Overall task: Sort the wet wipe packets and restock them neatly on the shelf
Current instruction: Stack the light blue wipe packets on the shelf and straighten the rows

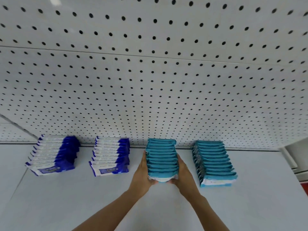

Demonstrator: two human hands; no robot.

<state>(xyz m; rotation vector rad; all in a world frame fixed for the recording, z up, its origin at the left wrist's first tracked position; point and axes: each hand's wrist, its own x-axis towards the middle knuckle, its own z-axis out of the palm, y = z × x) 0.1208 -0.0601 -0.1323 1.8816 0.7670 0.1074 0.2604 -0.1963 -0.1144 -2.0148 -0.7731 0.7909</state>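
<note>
On the white shelf [166,205] stand rows of wet wipe packets, lined up front to back against the pegboard. Two rows are dark blue and white: one at the far left [53,155], one beside it [110,156]. Two rows are teal: a middle row [161,159] and a right row [214,164]. My left hand [144,172] presses flat along the left side of the middle teal row. My right hand [182,172] presses its right side. The thumbs curl round the front packet's lower edge.
A white pegboard back wall [150,72] with black holes rises behind the rows. The shelf's right end meets a white upright [290,157], with a red strip [305,187] at the far right edge. Gaps of bare shelf separate the rows.
</note>
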